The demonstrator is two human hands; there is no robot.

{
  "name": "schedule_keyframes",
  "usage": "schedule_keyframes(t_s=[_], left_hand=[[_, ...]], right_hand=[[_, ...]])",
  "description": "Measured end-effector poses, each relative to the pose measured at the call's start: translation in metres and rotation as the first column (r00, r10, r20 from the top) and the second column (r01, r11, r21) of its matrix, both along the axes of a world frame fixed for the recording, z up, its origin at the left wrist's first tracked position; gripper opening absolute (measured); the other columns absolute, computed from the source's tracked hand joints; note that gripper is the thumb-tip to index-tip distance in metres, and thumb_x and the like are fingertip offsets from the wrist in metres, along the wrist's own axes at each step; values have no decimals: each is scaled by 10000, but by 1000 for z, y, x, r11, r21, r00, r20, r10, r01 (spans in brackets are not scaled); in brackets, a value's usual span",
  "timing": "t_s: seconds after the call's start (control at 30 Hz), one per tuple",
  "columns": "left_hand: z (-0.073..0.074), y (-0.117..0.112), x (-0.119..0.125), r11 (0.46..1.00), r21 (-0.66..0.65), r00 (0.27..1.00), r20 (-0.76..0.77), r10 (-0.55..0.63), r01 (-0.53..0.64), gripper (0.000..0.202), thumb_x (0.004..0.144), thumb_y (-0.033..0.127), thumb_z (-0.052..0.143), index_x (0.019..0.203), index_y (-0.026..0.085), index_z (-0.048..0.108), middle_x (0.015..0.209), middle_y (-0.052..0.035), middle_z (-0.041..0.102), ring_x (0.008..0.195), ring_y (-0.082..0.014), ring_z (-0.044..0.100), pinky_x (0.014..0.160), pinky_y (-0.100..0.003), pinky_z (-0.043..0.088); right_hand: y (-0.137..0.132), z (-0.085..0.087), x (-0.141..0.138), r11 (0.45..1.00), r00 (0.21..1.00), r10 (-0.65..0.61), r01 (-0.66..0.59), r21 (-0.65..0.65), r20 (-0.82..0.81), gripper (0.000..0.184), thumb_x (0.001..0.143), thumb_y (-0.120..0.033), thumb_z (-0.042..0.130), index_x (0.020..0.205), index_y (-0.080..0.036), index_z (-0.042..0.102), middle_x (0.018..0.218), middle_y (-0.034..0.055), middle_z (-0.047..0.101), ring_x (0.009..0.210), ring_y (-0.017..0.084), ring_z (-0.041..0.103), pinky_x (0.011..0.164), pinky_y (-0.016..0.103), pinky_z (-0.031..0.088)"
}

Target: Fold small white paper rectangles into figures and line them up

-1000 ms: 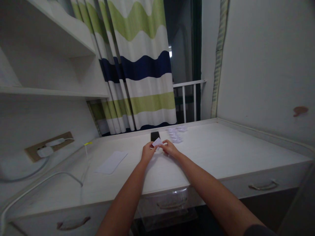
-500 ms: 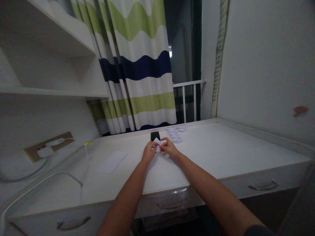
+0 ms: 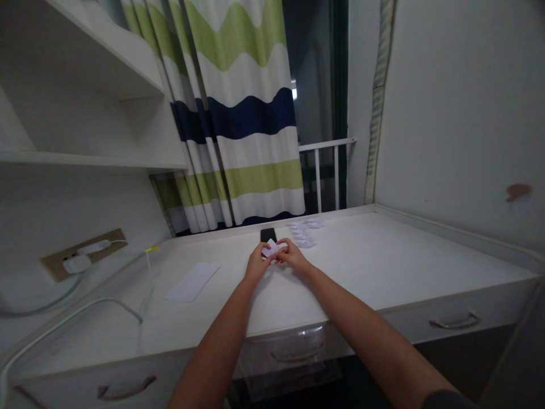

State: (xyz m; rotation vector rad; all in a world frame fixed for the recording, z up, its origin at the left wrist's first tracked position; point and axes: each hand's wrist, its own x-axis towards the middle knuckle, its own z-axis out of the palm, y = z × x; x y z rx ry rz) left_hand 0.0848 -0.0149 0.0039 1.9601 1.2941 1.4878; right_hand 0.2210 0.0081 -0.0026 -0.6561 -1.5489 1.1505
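A small piece of folded white paper (image 3: 271, 248) is held between my two hands, just above the desk. My left hand (image 3: 257, 262) pinches it from the left side. From the right, my right hand (image 3: 293, 257) grips its edge with thumb and fingers. The paper's lower part is hidden behind my fingers. Right behind it lies a black phone-like slab (image 3: 268, 234). Several folded white paper pieces (image 3: 303, 234) sit in a cluster beyond my right hand. A stack or sheet of flat white paper (image 3: 193, 282) lies to the left of my left arm.
The white desk (image 3: 361, 267) runs from the left wall to the right wall, with drawers along its front. A white cable (image 3: 106, 301) and a socket panel (image 3: 85, 254) are at the left. A striped curtain (image 3: 251, 119) hangs behind the desk.
The folded paper has turned a little and lies lower between my fingers, with my fingertips shifted around it. My arms have barely moved.
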Motion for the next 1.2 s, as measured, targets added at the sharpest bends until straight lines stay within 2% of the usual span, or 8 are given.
schedule_keyframes(t_s=[0.3,0.57,0.67,0.77,0.83,0.9,1.07,1.2], left_hand=[[-1,2,1,995,-51,986,145,-77,85,396,610,179,570,967,210,400,832,-4,546,578,-89,536,488,-216,466],[2,4,-1,997,-32,973,225,-56,65,127,578,195,578,696,162,546,762,-30,554,729,-147,545,561,-235,470],[4,3,-1,975,-135,902,418,-105,176,133,560,187,567,690,161,564,819,-40,562,766,-159,546,608,-272,484],[6,1,-2,898,-249,771,622,-139,362,145,576,231,566,705,164,555,824,-39,582,734,-156,560,642,-325,489],[8,-1,-2,868,-263,710,692,-134,421,154,588,265,576,699,161,548,803,-38,594,721,-154,566,654,-334,485],[9,-3,-2,870,-269,700,705,-115,413,175,580,274,609,694,157,549,771,-33,599,716,-145,565,656,-315,478],[9,-4,-2,910,-275,755,654,-59,309,248,492,232,694,681,144,559,702,-14,596,678,-129,559,596,-247,444],[5,1,-3,935,-274,783,622,-5,224,242,457,209,692,642,148,548,608,19,564,567,-97,527,504,-200,379]], right_hand=[[0,1,2,993,996,-85,88,-84,40,294,578,-227,582,796,-191,388,454,-74,552,405,115,548,409,199,393],[9,-6,1,989,993,-119,117,-91,-15,272,579,-262,571,733,-201,355,456,-66,554,417,122,555,397,191,379],[11,-6,2,991,992,-124,123,-56,-23,221,575,-184,528,730,-199,370,505,-66,563,477,116,577,436,189,397],[13,-6,3,992,992,-124,124,0,-33,206,557,-120,478,721,-200,381,558,-71,562,514,100,571,468,188,407],[14,-6,3,993,994,-111,112,30,-23,209,549,-105,466,716,-201,384,581,-73,558,515,89,550,481,189,408],[14,-8,2,995,996,-86,86,59,-11,211,547,-105,464,720,-201,390,595,-73,552,509,81,525,488,191,404],[13,-10,0,991,999,-34,31,127,24,214,557,-106,448,751,-194,426,568,-76,511,487,71,463,483,185,370],[11,-7,1,982,990,-117,104,160,76,175,602,-115,401,741,-182,485,558,-56,480,523,85,454,508,201,374]])
